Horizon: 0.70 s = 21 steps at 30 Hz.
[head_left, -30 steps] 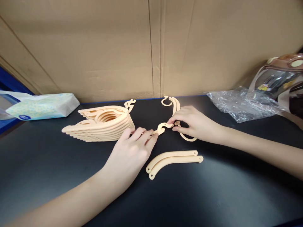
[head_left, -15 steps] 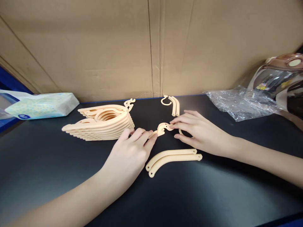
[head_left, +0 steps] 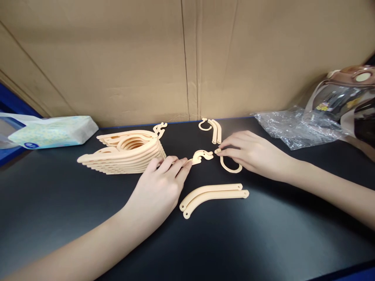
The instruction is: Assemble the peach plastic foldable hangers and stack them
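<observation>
My left hand [head_left: 162, 179] is closed on the near end of a cream plastic S-shaped hanger piece [head_left: 199, 154], which lies on the black table; the fingers hide part of it. My right hand [head_left: 256, 156] pinches the small end of a cream hanger hook [head_left: 231, 170], just right of that piece and apart from it. The hook's curve opens under the fingers. Closer to me, two curved hanger arms [head_left: 215, 189] lie side by side, each with holes at its ends. Left of my left hand stands a stack of folded cream hangers [head_left: 131, 166].
Behind the hands lie another hook [head_left: 200, 125] and two more arms [head_left: 215, 132]. Small hanger pieces [head_left: 159, 128] sit behind the stack. A tissue pack [head_left: 55, 130] is at left; crumpled clear plastic [head_left: 295, 127] and a strapped bottle [head_left: 336, 95] are at right. Cardboard [head_left: 117, 58] walls the back.
My right hand has drawn back from the S-shaped piece, a little up and to the right. It now has the hook's small end, and more of the hook shows. My left hand has barely moved.
</observation>
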Each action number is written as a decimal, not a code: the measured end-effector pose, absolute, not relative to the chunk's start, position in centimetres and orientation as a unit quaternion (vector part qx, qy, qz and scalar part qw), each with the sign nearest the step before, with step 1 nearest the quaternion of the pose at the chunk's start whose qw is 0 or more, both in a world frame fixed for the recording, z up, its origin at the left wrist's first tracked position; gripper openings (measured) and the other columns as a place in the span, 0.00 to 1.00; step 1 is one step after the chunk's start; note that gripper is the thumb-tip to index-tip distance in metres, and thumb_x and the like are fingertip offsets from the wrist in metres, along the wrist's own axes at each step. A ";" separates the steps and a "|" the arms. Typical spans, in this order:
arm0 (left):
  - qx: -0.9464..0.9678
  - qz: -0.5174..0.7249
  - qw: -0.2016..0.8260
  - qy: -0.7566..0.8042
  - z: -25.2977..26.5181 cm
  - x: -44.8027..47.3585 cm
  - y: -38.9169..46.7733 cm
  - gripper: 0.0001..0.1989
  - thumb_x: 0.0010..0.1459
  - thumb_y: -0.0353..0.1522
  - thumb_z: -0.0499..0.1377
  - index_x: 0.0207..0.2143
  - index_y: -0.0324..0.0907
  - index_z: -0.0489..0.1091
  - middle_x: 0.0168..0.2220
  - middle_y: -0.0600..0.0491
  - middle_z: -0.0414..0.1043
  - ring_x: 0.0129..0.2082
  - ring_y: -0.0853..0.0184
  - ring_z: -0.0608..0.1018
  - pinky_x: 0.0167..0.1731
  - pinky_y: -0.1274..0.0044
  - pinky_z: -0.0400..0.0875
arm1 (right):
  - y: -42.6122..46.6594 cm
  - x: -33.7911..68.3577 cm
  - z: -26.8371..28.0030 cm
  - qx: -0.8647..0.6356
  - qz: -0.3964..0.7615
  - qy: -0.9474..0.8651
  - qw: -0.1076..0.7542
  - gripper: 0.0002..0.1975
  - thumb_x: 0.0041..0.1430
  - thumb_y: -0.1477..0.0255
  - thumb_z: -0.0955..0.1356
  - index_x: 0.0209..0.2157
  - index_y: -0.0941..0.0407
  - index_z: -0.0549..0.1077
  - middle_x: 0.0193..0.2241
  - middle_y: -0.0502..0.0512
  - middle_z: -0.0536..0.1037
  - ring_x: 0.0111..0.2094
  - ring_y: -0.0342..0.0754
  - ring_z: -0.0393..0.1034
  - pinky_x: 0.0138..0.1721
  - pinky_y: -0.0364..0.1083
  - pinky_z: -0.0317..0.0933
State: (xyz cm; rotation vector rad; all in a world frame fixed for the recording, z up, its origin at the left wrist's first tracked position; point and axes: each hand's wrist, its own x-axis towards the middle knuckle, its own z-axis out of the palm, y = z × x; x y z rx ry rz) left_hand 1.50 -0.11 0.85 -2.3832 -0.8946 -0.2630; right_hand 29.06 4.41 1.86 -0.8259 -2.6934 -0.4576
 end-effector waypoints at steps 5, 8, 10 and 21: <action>-0.894 -0.096 0.279 -0.337 0.8 1.5 0.0 0.19 0.60 0.21 0.53 0.53 0.33 0.71 0.48 0.45 0.77 0.44 0.56 0.76 0.38 0.66 0.65 | 4.3 28.7 1.5 -0.277 -0.145 -0.939 0.142 0.16 0.63 0.80 0.61 0.46 0.57 0.76 0.44 0.60 0.78 0.46 0.55 0.71 0.48 0.55 0.65; -0.894 -0.099 0.283 -0.333 0.7 1.4 0.1 0.19 0.60 0.21 0.53 0.52 0.32 0.72 0.49 0.45 0.77 0.44 0.55 0.76 0.38 0.66 0.65 | 4.0 28.5 1.4 -0.277 -0.150 -0.936 0.158 0.17 0.64 0.79 0.61 0.50 0.59 0.75 0.46 0.60 0.78 0.47 0.54 0.71 0.49 0.55 0.65; -0.893 -0.098 0.284 -0.334 0.7 1.5 0.1 0.19 0.60 0.21 0.54 0.52 0.31 0.72 0.49 0.45 0.77 0.44 0.55 0.76 0.38 0.66 0.65 | 3.8 28.3 1.3 -0.271 -0.148 -0.937 0.165 0.18 0.65 0.80 0.59 0.51 0.59 0.74 0.49 0.60 0.77 0.49 0.54 0.71 0.50 0.54 0.65; -0.893 -0.118 0.271 -0.340 0.6 1.6 0.2 0.16 0.65 0.24 0.51 0.52 0.32 0.72 0.48 0.43 0.78 0.45 0.55 0.76 0.38 0.66 0.67 | 3.6 27.7 0.8 -0.283 -0.101 -0.942 0.151 0.20 0.66 0.78 0.58 0.55 0.59 0.72 0.53 0.62 0.75 0.51 0.55 0.70 0.50 0.57 0.66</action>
